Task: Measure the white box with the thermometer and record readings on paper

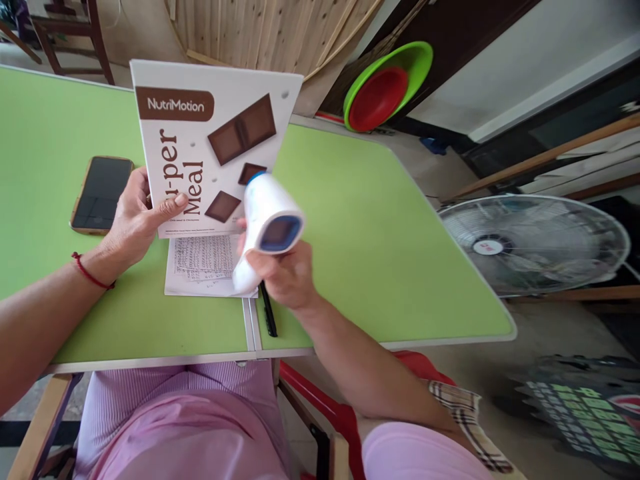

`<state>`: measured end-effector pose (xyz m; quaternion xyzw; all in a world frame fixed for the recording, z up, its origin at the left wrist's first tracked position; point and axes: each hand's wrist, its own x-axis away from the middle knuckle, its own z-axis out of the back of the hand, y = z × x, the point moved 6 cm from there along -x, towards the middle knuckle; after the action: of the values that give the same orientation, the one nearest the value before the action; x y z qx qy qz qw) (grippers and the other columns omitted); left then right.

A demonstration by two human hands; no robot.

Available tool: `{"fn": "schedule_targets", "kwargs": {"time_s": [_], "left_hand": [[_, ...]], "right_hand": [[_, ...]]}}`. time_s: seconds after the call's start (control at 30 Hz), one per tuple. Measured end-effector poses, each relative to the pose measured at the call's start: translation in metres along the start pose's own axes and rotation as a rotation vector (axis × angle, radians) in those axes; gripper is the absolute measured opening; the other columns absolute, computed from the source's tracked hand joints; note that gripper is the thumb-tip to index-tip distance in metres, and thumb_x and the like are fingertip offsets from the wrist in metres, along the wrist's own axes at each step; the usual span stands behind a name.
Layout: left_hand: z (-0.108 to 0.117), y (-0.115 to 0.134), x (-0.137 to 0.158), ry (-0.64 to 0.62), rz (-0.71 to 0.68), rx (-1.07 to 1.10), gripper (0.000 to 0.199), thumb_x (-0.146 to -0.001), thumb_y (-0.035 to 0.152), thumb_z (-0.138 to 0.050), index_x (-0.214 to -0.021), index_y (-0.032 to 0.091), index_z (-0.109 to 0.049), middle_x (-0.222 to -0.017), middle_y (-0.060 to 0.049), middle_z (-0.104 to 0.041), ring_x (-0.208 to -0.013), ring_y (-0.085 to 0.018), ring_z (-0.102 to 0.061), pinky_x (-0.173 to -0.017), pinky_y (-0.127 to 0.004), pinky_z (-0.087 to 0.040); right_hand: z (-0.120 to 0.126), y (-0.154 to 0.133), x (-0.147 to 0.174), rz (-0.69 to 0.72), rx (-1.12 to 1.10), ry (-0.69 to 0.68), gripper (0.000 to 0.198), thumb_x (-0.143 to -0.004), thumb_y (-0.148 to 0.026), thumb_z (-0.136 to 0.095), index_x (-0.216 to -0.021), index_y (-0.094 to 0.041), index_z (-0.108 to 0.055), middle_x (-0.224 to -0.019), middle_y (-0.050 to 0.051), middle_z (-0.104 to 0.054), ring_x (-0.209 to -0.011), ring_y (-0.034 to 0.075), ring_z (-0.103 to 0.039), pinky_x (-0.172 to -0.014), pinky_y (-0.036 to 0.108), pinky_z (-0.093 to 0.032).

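Observation:
A white box (pixel 173 150) printed with "NutriMotion" and chocolate pieces is held up over the table, tilted, by my left hand (pixel 145 207), its thumb across the lower left of the printed face. In front of the box's lower right part, my right hand (pixel 287 270) is wrapped round the handle of a white infrared thermometer (pixel 267 207). Its dark blue-framed screen faces me, and its blue-rimmed nose points at the box; whether they touch I cannot tell. Beneath lies a sheet of handwritten paper (pixel 200 267), partly covered. A black pen (pixel 269 310) lies beside the paper, under my right hand.
A smartphone (pixel 103 193) lies on the green folding table (pixel 360 233), left of my left hand. Beyond the table's right edge stands a fan (pixel 540 247). Green and red basins (pixel 377 100) lean at the back. A red plastic seat (pixel 345 427) is near my right arm.

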<state>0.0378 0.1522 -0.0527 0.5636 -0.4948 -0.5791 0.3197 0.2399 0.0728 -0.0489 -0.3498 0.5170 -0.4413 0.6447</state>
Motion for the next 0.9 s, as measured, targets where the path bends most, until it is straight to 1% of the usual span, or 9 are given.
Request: {"fn": "schedule_targets", "kwargs": {"time_s": [0.1, 0.23, 0.37, 0.47, 0.57, 0.63, 0.77, 0.83, 0.9], "left_hand": [[0.005, 0.003, -0.006, 0.028, -0.058, 0.07, 0.062, -0.064, 0.042, -0.093, -0.108, 0.024, -0.053, -0.114, -0.005, -0.067, -0.108, -0.028, -0.064, -0.095, -0.048, -0.054], [0.018, 0.0, -0.015, 0.081, -0.115, 0.11, 0.066, -0.063, 0.039, -0.095, -0.11, 0.025, -0.05, -0.119, -0.003, -0.065, -0.112, -0.025, -0.061, -0.103, -0.052, -0.05], [0.028, 0.0, -0.021, 0.098, -0.202, 0.083, 0.063, -0.066, 0.038, -0.094, -0.108, 0.025, -0.048, -0.12, -0.002, -0.063, -0.112, -0.023, -0.06, -0.105, -0.052, -0.05], [0.032, 0.0, -0.023, 0.094, -0.237, 0.086, 0.063, -0.068, 0.037, -0.093, -0.109, 0.025, -0.047, -0.119, -0.002, -0.063, -0.11, -0.021, -0.06, -0.104, -0.051, -0.051], [0.034, -0.003, -0.025, 0.099, -0.254, 0.096, 0.064, -0.068, 0.035, -0.093, -0.109, 0.025, -0.046, -0.118, -0.003, -0.063, -0.109, -0.021, -0.061, -0.103, -0.049, -0.052], [0.034, -0.005, -0.025, 0.098, -0.269, 0.087, 0.064, -0.069, 0.035, -0.092, -0.111, 0.024, -0.045, -0.119, -0.003, -0.062, -0.108, -0.02, -0.061, -0.101, -0.047, -0.053], [0.035, -0.008, -0.025, 0.091, -0.293, 0.083, 0.065, -0.07, 0.035, -0.091, -0.113, 0.024, -0.044, -0.119, -0.003, -0.061, -0.107, -0.019, -0.062, -0.098, -0.044, -0.054], [0.037, -0.007, -0.025, 0.091, -0.299, 0.067, 0.065, -0.071, 0.036, -0.091, -0.114, 0.024, -0.044, -0.119, -0.004, -0.061, -0.107, -0.02, -0.062, -0.098, -0.044, -0.054], [0.038, -0.005, -0.024, 0.09, -0.305, 0.045, 0.063, -0.072, 0.038, -0.09, -0.113, 0.024, -0.044, -0.119, -0.003, -0.062, -0.107, -0.021, -0.061, -0.099, -0.046, -0.052]], "right_hand": [[0.042, 0.001, -0.016, 0.085, 0.364, 0.15, 0.046, -0.078, -0.069, -0.057, -0.086, -0.024, -0.065, -0.076, 0.005, -0.069, -0.069, 0.02, -0.062, -0.064, 0.039, -0.053], [0.089, 0.036, -0.031, -0.263, 0.818, 0.164, 0.049, -0.078, -0.062, -0.063, -0.104, -0.02, -0.067, -0.091, 0.009, -0.074, -0.077, 0.025, -0.066, -0.067, 0.04, -0.051], [0.106, 0.063, -0.034, -0.516, 1.046, 0.062, 0.042, -0.083, -0.052, -0.062, -0.109, -0.02, -0.068, -0.102, 0.012, -0.074, -0.091, 0.03, -0.068, -0.074, 0.041, -0.05], [0.104, 0.064, -0.032, -0.548, 1.114, 0.0, 0.044, -0.082, -0.047, -0.064, -0.116, -0.019, -0.065, -0.11, 0.015, -0.071, -0.102, 0.033, -0.065, -0.08, 0.044, -0.051], [0.096, 0.04, -0.029, -0.409, 1.18, 0.05, 0.038, -0.08, -0.039, -0.067, -0.11, -0.016, -0.066, -0.113, 0.019, -0.067, -0.108, 0.036, -0.061, -0.084, 0.048, -0.05], [0.085, 0.019, -0.023, -0.317, 1.1, 0.102, 0.028, -0.082, -0.036, -0.063, -0.102, -0.016, -0.065, -0.105, 0.016, -0.068, -0.098, 0.03, -0.063, -0.081, 0.044, -0.05], [0.035, 0.01, -0.002, -0.407, 0.794, -0.423, 0.017, -0.08, -0.035, -0.066, -0.077, -0.02, -0.057, -0.07, 0.001, -0.065, -0.061, 0.015, -0.058, -0.06, 0.03, -0.044], [0.022, 0.007, 0.002, -0.349, 0.757, -0.53, 0.006, -0.078, -0.023, -0.062, -0.081, -0.02, -0.057, -0.065, -0.003, -0.061, -0.057, 0.012, -0.054, -0.058, 0.028, -0.04], [0.021, 0.01, 0.001, -0.304, 0.671, -0.539, 0.014, -0.077, -0.018, -0.056, -0.09, -0.019, -0.062, -0.061, -0.005, -0.058, -0.056, 0.011, -0.051, -0.058, 0.027, -0.039]]}}
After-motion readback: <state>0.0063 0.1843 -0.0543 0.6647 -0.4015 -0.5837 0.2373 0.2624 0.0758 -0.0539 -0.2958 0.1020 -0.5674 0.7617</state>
